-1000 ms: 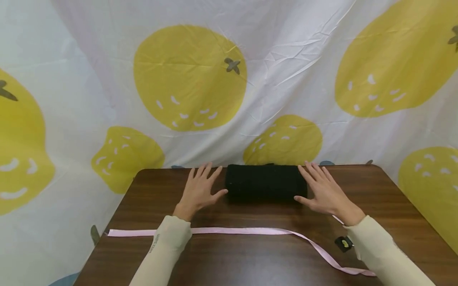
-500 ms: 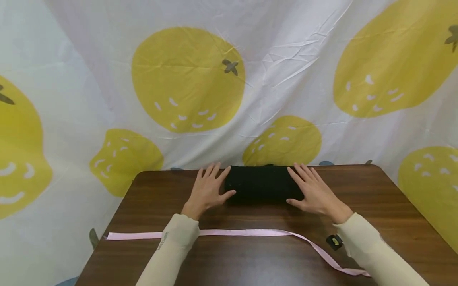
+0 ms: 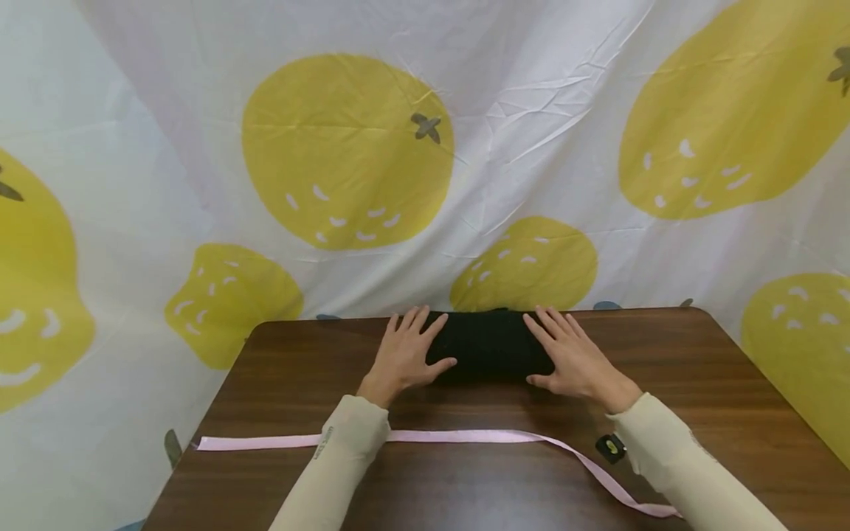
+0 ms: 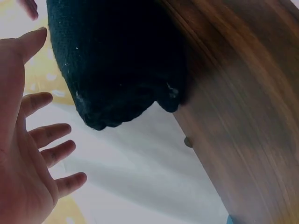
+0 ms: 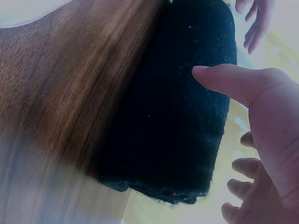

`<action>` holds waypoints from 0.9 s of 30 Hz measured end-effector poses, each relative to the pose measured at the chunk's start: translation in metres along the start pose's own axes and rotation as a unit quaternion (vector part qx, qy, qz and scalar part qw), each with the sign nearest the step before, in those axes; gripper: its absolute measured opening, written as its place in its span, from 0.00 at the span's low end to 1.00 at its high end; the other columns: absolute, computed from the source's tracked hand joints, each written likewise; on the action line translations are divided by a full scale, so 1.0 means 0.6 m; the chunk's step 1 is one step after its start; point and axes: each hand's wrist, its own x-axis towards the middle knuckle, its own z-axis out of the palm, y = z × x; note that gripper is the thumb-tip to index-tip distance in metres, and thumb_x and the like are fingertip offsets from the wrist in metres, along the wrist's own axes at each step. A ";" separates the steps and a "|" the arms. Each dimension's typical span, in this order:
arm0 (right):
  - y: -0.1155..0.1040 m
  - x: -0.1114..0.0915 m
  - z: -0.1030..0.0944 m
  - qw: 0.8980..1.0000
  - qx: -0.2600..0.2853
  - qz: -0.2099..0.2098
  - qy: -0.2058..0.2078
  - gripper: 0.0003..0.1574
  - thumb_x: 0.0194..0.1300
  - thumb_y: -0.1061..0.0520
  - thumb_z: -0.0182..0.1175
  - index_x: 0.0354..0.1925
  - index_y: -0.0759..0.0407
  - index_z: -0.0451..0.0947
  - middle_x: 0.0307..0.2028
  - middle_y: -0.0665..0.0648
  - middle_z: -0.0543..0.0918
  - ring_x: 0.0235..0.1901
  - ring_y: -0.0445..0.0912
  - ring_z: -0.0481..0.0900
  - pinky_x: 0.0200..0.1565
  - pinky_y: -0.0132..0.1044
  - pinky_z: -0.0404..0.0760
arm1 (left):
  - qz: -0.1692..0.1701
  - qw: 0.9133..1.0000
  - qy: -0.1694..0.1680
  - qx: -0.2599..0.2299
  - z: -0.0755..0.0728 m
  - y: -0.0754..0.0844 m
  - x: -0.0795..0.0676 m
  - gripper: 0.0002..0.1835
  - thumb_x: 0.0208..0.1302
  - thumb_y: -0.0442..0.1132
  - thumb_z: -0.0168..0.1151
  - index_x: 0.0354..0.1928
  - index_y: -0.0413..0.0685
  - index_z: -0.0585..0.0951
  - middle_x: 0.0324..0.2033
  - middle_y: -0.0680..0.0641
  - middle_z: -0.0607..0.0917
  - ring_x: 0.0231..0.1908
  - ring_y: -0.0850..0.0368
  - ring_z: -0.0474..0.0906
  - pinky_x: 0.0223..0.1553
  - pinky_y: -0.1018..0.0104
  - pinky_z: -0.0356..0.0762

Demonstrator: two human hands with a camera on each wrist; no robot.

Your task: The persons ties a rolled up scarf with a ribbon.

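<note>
Ribbon (image 3: pixel 458 436), pale pink, starts near the left edge of the wooden table (image 3: pixel 478 487), runs behind the left sleeve (image 3: pixel 339 450) and curves toward the right one. Beyond it, the left hand (image 3: pixel 405 354), fingers spread apart, is at the left end of a black knitted roll (image 3: pixel 491 346), which lies between the hands at the table's far edge. The right hand (image 3: pixel 574 358) is at the other end, its fingers also spread apart; whether either touches the roll, I cannot tell. Just beside the right sleeve (image 3: pixel 671 457) shows a small black piece (image 3: pixel 611 448) with a yellowish mark.
</note>
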 end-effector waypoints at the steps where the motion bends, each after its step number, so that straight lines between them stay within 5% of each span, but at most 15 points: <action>1: 0.000 0.001 0.001 1.000 0.001 0.000 -0.002 0.65 0.53 0.42 0.74 0.76 0.65 0.51 0.75 0.71 0.51 0.74 0.67 0.46 0.71 0.63 0.47 | 0.000 1.000 0.000 0.000 0.000 0.001 0.002 0.43 0.65 0.71 0.51 0.77 0.61 0.58 0.74 0.42 0.61 0.74 0.44 0.55 0.71 0.41 0.53; 18: 0.000 0.016 0.032 1.000 0.005 0.009 -0.027 0.65 0.53 0.41 0.74 0.76 0.64 0.51 0.74 0.72 0.52 0.74 0.68 0.47 0.70 0.65 0.44 | 0.024 0.999 -0.038 -0.030 0.031 0.035 0.036 0.45 0.65 0.70 0.53 0.78 0.60 0.54 0.76 0.42 0.56 0.76 0.47 0.51 0.75 0.51 0.47; 27: 0.006 0.029 0.043 0.999 0.010 0.013 -0.038 0.75 0.47 0.34 0.75 0.78 0.60 0.45 0.74 0.73 0.51 0.74 0.68 0.48 0.70 0.65 0.44 | 0.027 0.999 -0.040 -0.009 0.052 0.030 0.048 0.54 0.56 0.76 0.57 0.79 0.62 0.48 0.77 0.42 0.52 0.76 0.47 0.48 0.75 0.50 0.44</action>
